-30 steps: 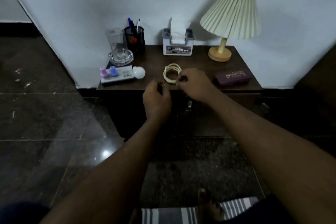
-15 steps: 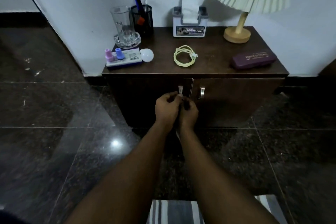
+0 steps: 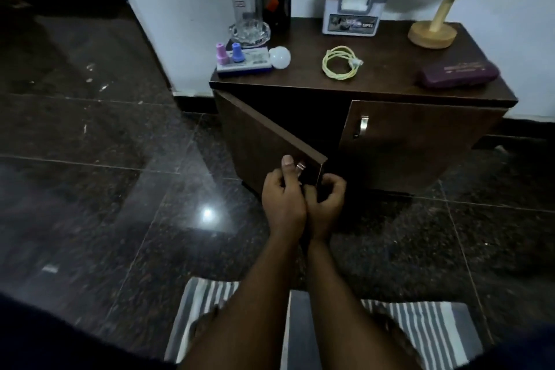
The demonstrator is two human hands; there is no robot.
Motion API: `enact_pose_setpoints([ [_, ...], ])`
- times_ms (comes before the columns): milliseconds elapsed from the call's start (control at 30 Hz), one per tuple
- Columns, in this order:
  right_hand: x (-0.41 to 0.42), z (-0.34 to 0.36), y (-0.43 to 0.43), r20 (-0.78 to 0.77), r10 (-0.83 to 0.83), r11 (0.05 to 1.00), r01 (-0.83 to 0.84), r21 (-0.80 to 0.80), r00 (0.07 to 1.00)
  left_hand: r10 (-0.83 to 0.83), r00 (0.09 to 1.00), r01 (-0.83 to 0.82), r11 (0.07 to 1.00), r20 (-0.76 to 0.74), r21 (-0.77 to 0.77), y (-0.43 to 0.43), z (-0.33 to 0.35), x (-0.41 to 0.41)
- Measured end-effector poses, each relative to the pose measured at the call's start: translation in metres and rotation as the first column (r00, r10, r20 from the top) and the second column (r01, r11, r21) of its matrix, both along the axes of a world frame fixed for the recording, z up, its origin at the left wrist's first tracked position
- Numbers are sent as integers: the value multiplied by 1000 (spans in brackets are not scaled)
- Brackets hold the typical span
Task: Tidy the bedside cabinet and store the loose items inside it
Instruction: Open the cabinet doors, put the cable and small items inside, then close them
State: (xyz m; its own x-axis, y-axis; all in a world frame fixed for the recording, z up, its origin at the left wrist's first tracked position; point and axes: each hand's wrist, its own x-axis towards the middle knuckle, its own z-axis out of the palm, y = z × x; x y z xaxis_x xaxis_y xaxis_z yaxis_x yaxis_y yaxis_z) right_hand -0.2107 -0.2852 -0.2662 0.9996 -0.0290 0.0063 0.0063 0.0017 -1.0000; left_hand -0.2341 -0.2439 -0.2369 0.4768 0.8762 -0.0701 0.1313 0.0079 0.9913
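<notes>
Cabinet point(image 3: 420, 93) left door point(image 3: 264, 141) now swung open; both hands' fingers point(image 3: 286, 164) clenched on handle point(image 3: 300, 167).

dim, bluish | glare on floor point(image 3: 207, 214) | soft blur | edges warped

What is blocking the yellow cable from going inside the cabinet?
Nothing visible now. The left dark wooden door is swung open, held by both hands, so the dark opening below the coiled yellow cable is clear. The right door is shut.
</notes>
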Motion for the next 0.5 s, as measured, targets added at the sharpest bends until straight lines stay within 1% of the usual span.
enact_pose_setpoints([
  [33, -7, 0, 3, 24, 78, 995, -76, -67, 997, 16, 1000, -16, 1000, -15, 0, 5, 5, -9],
  [67, -13, -2, 4, 81, 129, 981, -116, -155, 988, 21, 999, -22, 1000, -32, -9, 11, 9, -17],
  [133, -23, -12, 6, 222, 205, 948, -136, -289, 953, 12, 997, -16, 998, -71, -57, 24, 17, -33],
  [200, -37, -16, 12, 266, 257, 933, -166, -321, 929, 12, 998, -18, 996, -62, -86, 37, 21, -50],
  [300, -56, -13, 23, 308, 311, 917, -198, -347, 899, 53, 998, -51, 997, 41, -52, 66, 34, -64],
  [333, -62, -10, 26, 343, 347, 904, -214, -370, 873, 47, 997, -45, 999, 64, -22, 78, 42, -64],
  [367, -70, -10, 30, 382, 374, 893, -216, -396, 845, 0, 997, -2, 1000, 73, 22, 89, 53, -62],
  [400, -77, -10, 35, 417, 393, 884, -213, -416, 819, -78, 996, 74, 992, 35, 104, 100, 63, -59],
  [433, -85, -11, 40, 440, 398, 883, -207, -420, 805, -171, 981, 187, 955, -87, 232, 109, 72, -56],
  [467, -93, -9, 45, 450, 389, 892, -206, -403, 804, -228, 921, 340, 867, -316, 365, 115, 82, -52],
  [500, -100, -4, 51, 449, 363, 911, -209, -356, 816, -209, 785, 518, 737, -584, 433, 118, 88, -49],
])
